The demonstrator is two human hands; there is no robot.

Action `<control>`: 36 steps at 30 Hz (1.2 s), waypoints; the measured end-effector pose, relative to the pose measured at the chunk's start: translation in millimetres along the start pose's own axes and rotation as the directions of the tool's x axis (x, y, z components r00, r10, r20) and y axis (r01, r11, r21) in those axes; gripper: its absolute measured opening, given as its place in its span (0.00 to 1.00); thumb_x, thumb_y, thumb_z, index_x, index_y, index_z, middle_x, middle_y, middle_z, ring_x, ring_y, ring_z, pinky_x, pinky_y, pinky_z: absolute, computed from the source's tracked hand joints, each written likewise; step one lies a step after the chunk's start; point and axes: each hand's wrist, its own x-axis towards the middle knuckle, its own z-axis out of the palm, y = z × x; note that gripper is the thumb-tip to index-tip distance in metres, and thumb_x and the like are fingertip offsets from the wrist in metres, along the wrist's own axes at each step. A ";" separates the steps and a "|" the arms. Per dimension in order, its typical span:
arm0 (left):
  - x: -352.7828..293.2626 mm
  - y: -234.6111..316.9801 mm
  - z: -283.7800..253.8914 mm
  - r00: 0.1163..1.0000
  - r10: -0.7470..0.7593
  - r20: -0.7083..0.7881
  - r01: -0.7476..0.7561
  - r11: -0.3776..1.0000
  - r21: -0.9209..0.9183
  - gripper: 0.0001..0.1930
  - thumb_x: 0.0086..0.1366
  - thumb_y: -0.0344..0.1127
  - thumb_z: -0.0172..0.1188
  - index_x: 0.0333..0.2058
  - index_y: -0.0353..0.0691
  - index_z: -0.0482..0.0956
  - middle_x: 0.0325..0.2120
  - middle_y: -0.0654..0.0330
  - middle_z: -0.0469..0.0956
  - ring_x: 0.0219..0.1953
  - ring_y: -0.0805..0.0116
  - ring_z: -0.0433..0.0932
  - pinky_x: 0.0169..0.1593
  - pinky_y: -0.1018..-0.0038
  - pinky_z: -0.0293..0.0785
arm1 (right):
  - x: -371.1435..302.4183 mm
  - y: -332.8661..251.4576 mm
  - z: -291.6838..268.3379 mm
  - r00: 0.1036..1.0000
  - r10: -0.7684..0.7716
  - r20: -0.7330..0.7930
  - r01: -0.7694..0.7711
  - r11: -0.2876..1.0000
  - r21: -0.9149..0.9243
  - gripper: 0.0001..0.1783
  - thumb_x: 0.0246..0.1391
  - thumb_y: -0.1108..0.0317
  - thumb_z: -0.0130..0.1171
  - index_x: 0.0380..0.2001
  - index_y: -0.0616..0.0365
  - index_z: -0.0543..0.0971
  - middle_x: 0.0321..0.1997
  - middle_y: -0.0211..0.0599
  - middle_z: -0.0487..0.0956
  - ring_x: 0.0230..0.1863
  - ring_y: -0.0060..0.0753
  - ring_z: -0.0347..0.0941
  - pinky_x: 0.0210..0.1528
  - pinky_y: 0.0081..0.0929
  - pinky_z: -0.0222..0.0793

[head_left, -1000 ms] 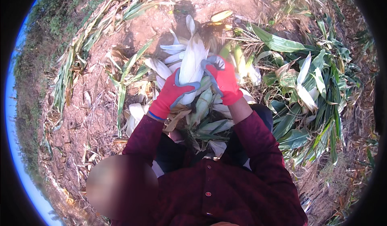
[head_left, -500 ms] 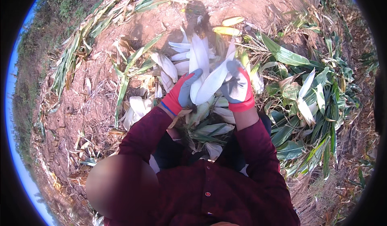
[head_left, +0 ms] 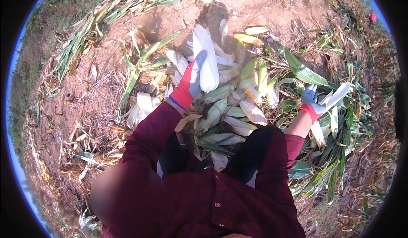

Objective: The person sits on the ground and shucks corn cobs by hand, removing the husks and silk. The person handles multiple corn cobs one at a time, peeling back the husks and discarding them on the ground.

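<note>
Dry stalks (head_left: pixel 83 59) are strewn across the soil at left. By the left hand (head_left: pixel 192 80), closed around it, a pale-husked ear (head_left: pixel 207 66) is held over heaped ears (head_left: pixel 213 114), partly covering them. Two yellow cobs (head_left: pixel 247 39) are seen beyond. The right hand (head_left: pixel 313 100) is spread, fingers apart, beside a pale husk (head_left: pixel 338 94); green leaves (head_left: pixel 344 131) are piled there.

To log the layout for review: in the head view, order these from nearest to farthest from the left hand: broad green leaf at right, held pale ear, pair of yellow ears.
1. Held pale ear: in the left hand.
2. Pair of yellow ears: ahead, to the right.
3. Broad green leaf: farther right.
</note>
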 end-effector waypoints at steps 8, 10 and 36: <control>-29.4 -5.9 29.5 0.967 -0.156 0.200 0.059 0.904 0.423 0.22 0.66 0.47 0.53 0.51 0.36 0.69 0.35 0.62 0.77 0.35 0.75 0.76 0.39 0.77 0.73 | -148.4 105.2 -36.8 0.522 0.693 0.497 0.261 0.425 -0.867 0.28 0.58 0.64 0.55 0.57 0.66 0.62 0.53 0.44 0.71 0.54 0.37 0.70 0.55 0.30 0.66; -35.1 -9.5 30.9 0.945 -0.214 0.249 0.093 0.901 0.423 0.25 0.64 0.46 0.56 0.53 0.35 0.68 0.37 0.63 0.76 0.35 0.77 0.74 0.38 0.78 0.72 | -169.3 110.6 -45.4 0.430 0.721 0.544 0.190 0.517 -0.835 0.31 0.55 0.67 0.60 0.58 0.66 0.61 0.51 0.40 0.72 0.53 0.29 0.69 0.53 0.26 0.65; -27.1 -40.7 18.2 0.928 -0.098 0.359 -0.080 0.889 0.450 0.31 0.68 0.43 0.50 0.63 0.32 0.54 0.56 0.55 0.66 0.57 0.69 0.65 0.60 0.73 0.60 | -153.9 120.7 -63.7 0.603 0.691 0.399 -0.638 0.718 -0.279 0.19 0.65 0.59 0.38 0.45 0.61 0.72 0.49 0.42 0.76 0.49 0.40 0.72 0.57 0.40 0.65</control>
